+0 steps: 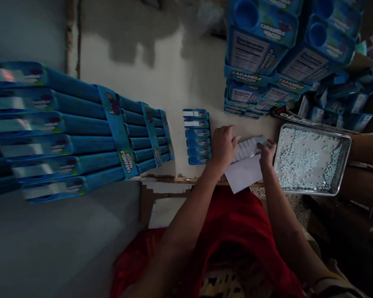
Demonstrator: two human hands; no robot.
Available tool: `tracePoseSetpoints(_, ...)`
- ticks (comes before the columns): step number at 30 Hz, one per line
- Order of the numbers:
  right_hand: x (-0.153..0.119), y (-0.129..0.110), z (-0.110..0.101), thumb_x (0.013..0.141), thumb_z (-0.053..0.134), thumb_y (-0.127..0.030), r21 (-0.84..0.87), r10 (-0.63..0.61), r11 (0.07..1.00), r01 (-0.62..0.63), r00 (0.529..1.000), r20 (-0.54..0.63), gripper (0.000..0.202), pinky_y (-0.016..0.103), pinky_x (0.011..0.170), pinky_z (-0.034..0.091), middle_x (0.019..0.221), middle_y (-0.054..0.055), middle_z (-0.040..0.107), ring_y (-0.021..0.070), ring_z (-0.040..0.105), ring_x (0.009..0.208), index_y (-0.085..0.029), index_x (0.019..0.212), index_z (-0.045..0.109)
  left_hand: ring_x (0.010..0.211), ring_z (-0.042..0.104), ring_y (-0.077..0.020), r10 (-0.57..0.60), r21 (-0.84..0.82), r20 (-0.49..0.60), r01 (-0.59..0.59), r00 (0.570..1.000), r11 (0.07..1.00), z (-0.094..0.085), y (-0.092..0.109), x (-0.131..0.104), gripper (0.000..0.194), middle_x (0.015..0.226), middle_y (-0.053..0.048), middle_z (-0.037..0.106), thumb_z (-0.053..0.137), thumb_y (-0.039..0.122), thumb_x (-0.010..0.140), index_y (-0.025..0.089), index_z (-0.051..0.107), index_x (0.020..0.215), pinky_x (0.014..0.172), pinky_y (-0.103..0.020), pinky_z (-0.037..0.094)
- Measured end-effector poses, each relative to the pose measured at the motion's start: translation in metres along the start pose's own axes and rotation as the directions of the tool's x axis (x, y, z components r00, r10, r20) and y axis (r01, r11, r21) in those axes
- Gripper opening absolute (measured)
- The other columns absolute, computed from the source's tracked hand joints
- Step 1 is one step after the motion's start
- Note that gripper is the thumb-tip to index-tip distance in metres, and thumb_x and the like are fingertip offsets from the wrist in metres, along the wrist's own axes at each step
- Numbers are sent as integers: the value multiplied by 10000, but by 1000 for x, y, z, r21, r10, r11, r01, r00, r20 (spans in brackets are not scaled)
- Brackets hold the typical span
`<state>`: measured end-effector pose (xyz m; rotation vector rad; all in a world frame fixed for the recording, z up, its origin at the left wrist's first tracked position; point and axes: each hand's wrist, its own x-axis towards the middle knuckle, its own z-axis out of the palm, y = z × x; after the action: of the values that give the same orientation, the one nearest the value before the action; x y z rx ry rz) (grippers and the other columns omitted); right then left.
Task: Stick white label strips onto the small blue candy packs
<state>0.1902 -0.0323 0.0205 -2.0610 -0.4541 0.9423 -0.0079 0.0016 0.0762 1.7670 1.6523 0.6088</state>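
Note:
A clear plastic strip with ridged compartments [247, 150] lies over a white sheet [245, 174] at the table's front edge. My left hand [224, 145] is at the strip's left end, fingers bent, thumb and forefinger a little apart; nothing shows between them. At the strip's right end my right hand [266, 152] pinches its edge between thumb and fingers. Just right of that hand sits a metal tray [343, 165] with many small pale pellets [300, 159]. To the left of my left hand several small blue boxes [199, 142] stand in a row.
Long stacks of blue boxes [93, 132] fill the left side. More blue boxes [257, 54] are piled at the back right, beside an open carton [323, 120] of small blue and white packs. The table [155, 91] ends just in front of my body.

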Motion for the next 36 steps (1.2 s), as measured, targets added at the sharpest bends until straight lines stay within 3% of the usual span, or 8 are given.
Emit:
tracePoseSetpoints(5,-8,21,-22,572,806,-375,243,139,951,-192,966,219,615,284,675,534,863,-34,678,161,643,711,-239,1094,511,1067,729,-291,-193,12,557,224,808,974,67,9,33,313,1129,-122,804,799,366,877,193,801,1137,917,-344,529)
tracePoseSetpoints(7,-3,22,-27,628,804,-410,130,77,985,-113,963,260,558,316,704,548,864,-15,692,186,651,741,-231,1085,539,1032,746,-264,-200,-51,573,278,795,959,84,8,29,245,1097,-89,824,742,338,912,197,828,1093,889,-317,526)
tracePoseSetpoints(10,5,16,-38,808,753,-423,-271,-218,922,276,950,224,440,406,876,551,1037,79,742,258,668,958,-205,1166,619,1018,756,-261,-222,-66,496,292,839,954,94,5,22,232,1092,-84,837,710,328,922,211,852,1064,875,-318,523)
tracePoseSetpoints(13,11,4,-47,986,635,-341,-569,-517,505,649,755,403,368,492,1084,436,1366,145,695,327,573,1252,-222,1332,671,977,760,-268,-226,-43,476,280,850,959,96,3,21,228,1055,-92,841,709,331,912,217,866,1032,853,-328,521)
tracePoseSetpoints(16,19,-6,-47,1066,508,-264,-527,-505,189,828,542,671,401,501,1095,378,1458,112,676,333,530,1298,-282,1438,657,945,753,-249,-177,-112,515,270,839,956,99,0,28,209,998,-69,840,699,304,897,213,867,982,854,-315,520)
tracePoseSetpoints(23,28,8,-50,1077,407,-161,-386,-409,43,922,368,835,505,480,1147,315,1601,109,589,304,501,1392,-211,1555,560,747,679,-188,-282,-335,575,535,768,775,101,-15,31,241,813,-12,789,686,347,833,182,845,904,729,-272,517)
tracePoseSetpoints(32,-1,0,-70,1048,549,-249,-447,-462,81,891,431,775,235,437,991,351,973,92,770,269,594,1033,-232,1074,782,956,737,-261,-301,-7,488,349,819,937,107,-15,32,162,971,-85,819,698,280,895,221,848,908,871,-332,523)
tracePoseSetpoints(36,-32,-31,-84,972,666,-304,-518,-467,388,762,648,602,146,387,859,407,715,26,658,212,582,805,-223,879,744,1100,720,-284,-240,-2,314,253,919,967,115,-1,34,182,1095,-125,802,672,242,941,221,838,1012,1006,-379,524)
